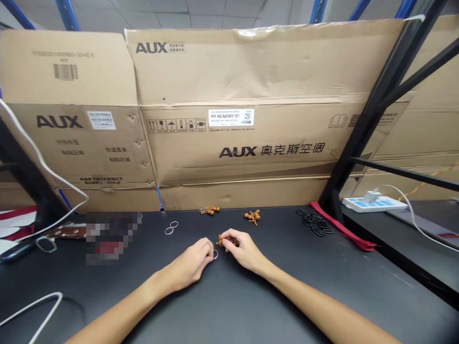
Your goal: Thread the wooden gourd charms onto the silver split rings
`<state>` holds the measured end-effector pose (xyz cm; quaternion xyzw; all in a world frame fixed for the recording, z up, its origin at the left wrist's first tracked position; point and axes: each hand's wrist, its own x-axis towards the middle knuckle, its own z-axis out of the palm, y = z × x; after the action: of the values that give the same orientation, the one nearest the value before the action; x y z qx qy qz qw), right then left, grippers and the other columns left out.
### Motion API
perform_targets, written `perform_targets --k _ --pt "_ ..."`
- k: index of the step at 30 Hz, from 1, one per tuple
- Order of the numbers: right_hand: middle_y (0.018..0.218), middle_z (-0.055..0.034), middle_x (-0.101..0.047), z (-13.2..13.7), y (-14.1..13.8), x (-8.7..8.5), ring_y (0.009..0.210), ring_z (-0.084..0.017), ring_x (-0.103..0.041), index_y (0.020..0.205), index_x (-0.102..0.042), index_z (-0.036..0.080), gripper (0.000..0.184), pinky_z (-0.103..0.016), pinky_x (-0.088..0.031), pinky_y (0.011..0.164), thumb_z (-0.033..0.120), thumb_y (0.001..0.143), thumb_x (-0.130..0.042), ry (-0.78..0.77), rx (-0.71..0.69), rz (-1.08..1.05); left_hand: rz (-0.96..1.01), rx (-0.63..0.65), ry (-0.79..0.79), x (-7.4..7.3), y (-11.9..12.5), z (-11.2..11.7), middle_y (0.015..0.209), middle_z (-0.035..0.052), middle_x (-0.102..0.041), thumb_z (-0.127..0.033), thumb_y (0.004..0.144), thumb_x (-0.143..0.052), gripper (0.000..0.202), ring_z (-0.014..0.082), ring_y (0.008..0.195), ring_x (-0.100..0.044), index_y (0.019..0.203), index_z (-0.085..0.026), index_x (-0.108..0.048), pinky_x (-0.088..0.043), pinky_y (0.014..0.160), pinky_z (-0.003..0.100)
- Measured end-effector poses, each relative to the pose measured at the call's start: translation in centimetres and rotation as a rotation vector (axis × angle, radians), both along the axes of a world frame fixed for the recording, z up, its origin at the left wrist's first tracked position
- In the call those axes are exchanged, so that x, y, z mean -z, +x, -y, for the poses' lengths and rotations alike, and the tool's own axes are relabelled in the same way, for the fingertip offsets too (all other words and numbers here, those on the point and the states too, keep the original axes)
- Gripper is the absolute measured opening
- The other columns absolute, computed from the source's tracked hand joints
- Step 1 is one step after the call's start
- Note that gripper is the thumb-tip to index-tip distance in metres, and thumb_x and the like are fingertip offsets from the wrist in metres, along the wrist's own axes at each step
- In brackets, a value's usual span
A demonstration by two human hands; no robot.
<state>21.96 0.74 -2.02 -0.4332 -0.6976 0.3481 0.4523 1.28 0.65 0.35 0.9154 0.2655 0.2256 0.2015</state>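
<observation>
Down on the black surface (287,282), right in front of the big AUX cardboard carton (229,71), both hands are working close together, about midway along the carton. The left hand (190,266) has its fingers (207,249) curled together around a small silver ring (215,255), and a bit of the ring pokes out past the fingertips. The right hand (241,249) is just beside it, with its fingers (228,235) pinched together on a little wooden bead charm (219,241), so the charm sits right next to the ring.

Closer to the carton's foot, two more wooden bead keychains (210,210) (253,216) lie a little apart from each other. Two more silver rings (171,228) sit side by side toward the carton's left half. Toward its right end there's a heap of black plastic rings (314,224), and a red strap (340,228) lies just beyond that. Past the black shelf post (369,114) at the carton's right end, a white power strip (373,204) has a plug in it. Off to the carton's left, something on the surface is pixelated too heavily to make out, and a white cable (32,310) curves across the near corner.
</observation>
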Motion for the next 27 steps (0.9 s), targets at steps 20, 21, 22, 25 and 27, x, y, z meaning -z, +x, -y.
perform_targets --k 20,21,22,25,27 --pt "0.068 -0.0011 -0.065 1.3 -0.9 -0.9 0.061 -0.014 -0.061 0.078 -0.053 0.018 0.03 -0.026 -0.047 0.062 0.047 0.085 -0.056 -0.158 -0.214 -0.147 0.211 -0.196 -0.119 0.7 1.0 0.0 0.081 0.0018 -0.052 -0.031 0.095 -0.037 0.024 0.0144 0.071 -0.049 0.076 -0.019 -0.046 -0.042 0.067 0.026" --pt "0.067 -0.0009 -0.065 1.3 -0.9 -0.9 0.061 -0.014 -0.061 0.078 -0.053 0.018 0.03 -0.027 -0.047 0.063 0.047 0.085 -0.056 -0.158 -0.216 -0.151 0.207 -0.194 -0.123 0.6 1.0 0.0 0.081 0.0018 -0.052 -0.031 0.095 -0.037 0.024 0.0144 0.072 -0.049 0.076 -0.019 -0.046 -0.042 0.067 0.026" --pt "0.066 -0.0006 -0.065 1.3 -0.9 -0.9 0.061 -0.014 -0.061 0.078 -0.053 0.018 0.03 -0.027 -0.047 0.063 0.047 0.085 -0.056 -0.156 -0.218 -0.153 0.204 -0.193 -0.127 0.6 1.0 0.0 0.081 0.0017 -0.052 -0.031 0.095 -0.038 0.024 0.0145 0.072 -0.05 0.076 -0.019 -0.046 -0.042 0.067 0.026" --pt "0.066 -0.0002 -0.064 1.3 -0.8 -1.0 0.061 -0.013 -0.061 0.079 -0.052 0.019 0.03 -0.027 -0.046 0.064 0.047 0.086 -0.055 -0.157 -0.224 -0.155 0.193 -0.189 -0.14 0.5 1.0 -0.1 0.08 0.0012 -0.053 -0.031 0.095 -0.038 0.025 0.0143 0.072 -0.05 0.075 -0.019 -0.047 -0.042 0.068 0.025" --pt "0.066 0.0002 -0.064 1.3 -0.8 -1.1 0.061 -0.013 -0.06 0.079 -0.051 0.019 0.029 -0.026 -0.046 0.064 0.047 0.086 -0.055 -0.158 -0.222 -0.161 0.187 -0.181 -0.157 0.4 1.0 -0.1 0.08 0.0011 -0.053 -0.032 0.095 -0.039 0.026 0.0141 0.072 -0.05 0.075 -0.018 -0.048 -0.042 0.068 0.025"
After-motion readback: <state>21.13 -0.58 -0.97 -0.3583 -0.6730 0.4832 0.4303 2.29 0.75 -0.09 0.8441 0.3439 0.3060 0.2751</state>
